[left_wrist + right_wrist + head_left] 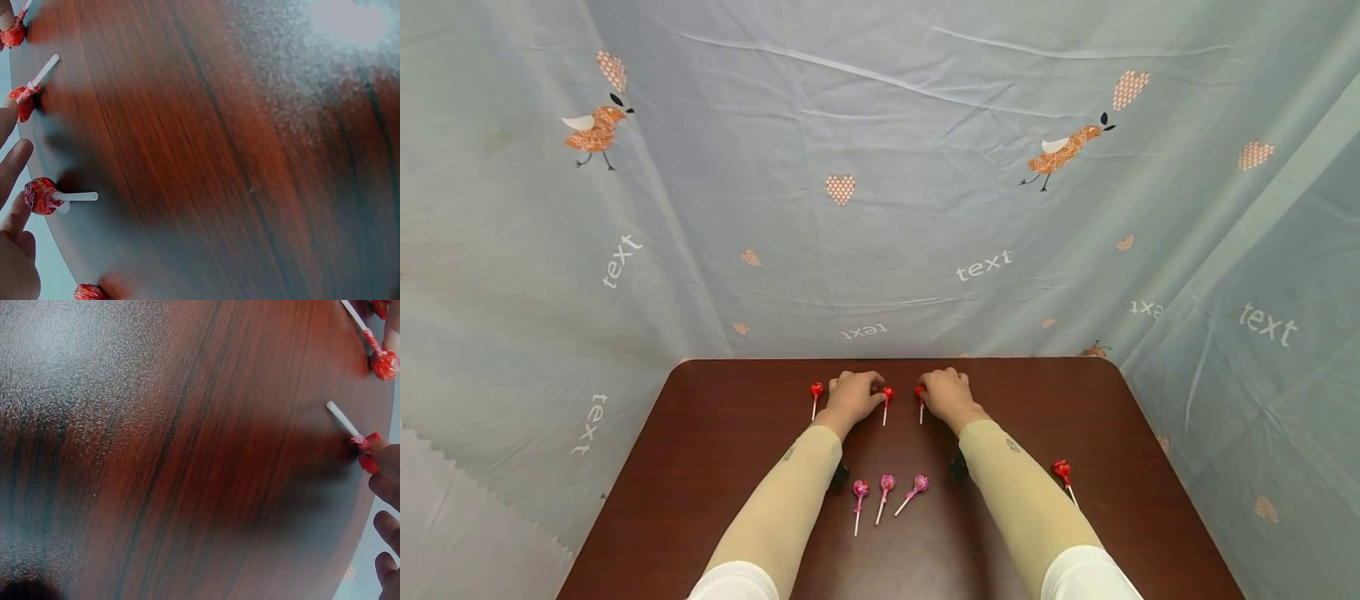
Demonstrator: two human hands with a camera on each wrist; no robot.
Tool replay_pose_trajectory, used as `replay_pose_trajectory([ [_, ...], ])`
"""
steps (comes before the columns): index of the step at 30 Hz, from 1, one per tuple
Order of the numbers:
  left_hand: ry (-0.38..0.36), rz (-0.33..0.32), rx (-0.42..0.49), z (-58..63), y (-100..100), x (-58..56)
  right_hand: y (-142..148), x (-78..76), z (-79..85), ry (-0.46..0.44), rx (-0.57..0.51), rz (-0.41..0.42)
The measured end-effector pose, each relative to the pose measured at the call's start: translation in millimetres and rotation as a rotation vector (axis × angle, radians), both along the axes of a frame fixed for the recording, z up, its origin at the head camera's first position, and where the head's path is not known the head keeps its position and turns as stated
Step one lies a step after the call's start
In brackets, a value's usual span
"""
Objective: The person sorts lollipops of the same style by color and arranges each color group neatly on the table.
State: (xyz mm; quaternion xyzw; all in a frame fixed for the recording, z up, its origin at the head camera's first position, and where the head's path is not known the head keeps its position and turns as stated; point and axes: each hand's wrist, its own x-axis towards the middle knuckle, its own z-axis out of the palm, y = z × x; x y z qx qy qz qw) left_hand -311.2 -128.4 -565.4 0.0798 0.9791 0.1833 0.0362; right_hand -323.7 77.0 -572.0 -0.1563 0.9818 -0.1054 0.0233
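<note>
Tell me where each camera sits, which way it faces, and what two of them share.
Head: worn on the head, facing forward and down at the table; left hand, right hand and both forearms show.
Left wrist: on that wrist, facing the tabletop; part of the left hand shows at the left edge.
Right wrist: on that wrist, facing the tabletop; part of the right hand shows at the right edge.
Shared: both wrist views include the red lollipop at the left hand.

A red-wrapped lollipop (888, 392) was touched by the left hand (852, 397), its white stick (885, 416) turned to the near side. A second lollipop (920, 395), likewise red and similarly turned, was pinched by the right hand (950, 395).
</note>
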Motion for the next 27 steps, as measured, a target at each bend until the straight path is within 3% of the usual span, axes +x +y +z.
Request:
replay_pose_trajectory([
  [8,0.020,-0.012,0.012,3.7,-2,2.9,11,5.8,14.9,0.044,-0.082,0.030],
  [15,0.068,-0.044,0.068,9.4,6,9.8,53,24.1,29.7,0.017,-0.238,0.043],
  [22,0.117,-0.126,0.125,14.1,31,29.5,113,47.8,33.8,0.016,-0.333,0.064],
  [27,0.151,-0.206,0.134,16.8,54,46.5,155,70.6,37.8,-0.009,-0.376,0.032],
])
